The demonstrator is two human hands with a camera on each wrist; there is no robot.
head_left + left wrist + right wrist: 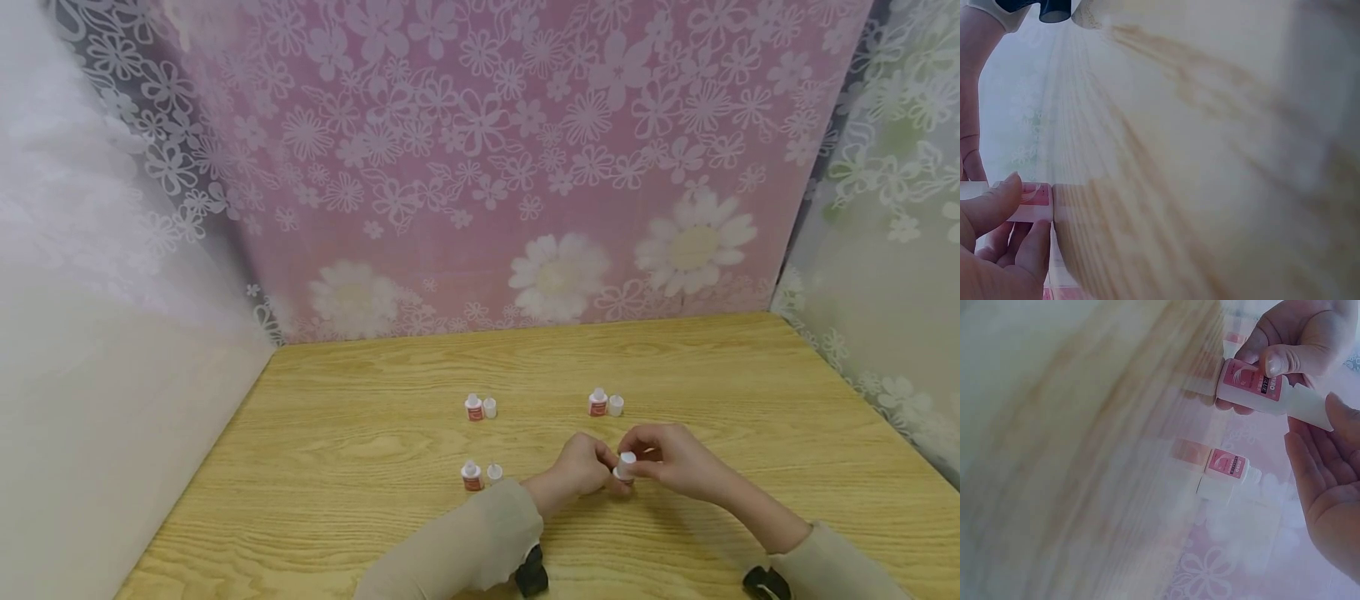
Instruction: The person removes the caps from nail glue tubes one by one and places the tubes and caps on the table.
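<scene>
In the head view, my left hand (581, 468) holds a small white bottle (1250, 390) with a pink label upright on the table, thumb and fingers on its sides. Thumb and fingertips of my right hand (678, 462) pinch the white cap (1310, 407) at the bottle's top. The cap lines up with the neck; how firmly it sits I cannot tell. From the left wrist, the left thumb (997, 203) lies across the pink label (1036, 194).
Behind the hands, another bottle (597, 404) stands uncapped with its cap (616, 406) beside it. To the left are two more uncapped bottles, one farther (474, 408) and one nearer (472, 477), each beside a cap. A pink flowered curtain (465, 208) borders the wooden table (337, 500).
</scene>
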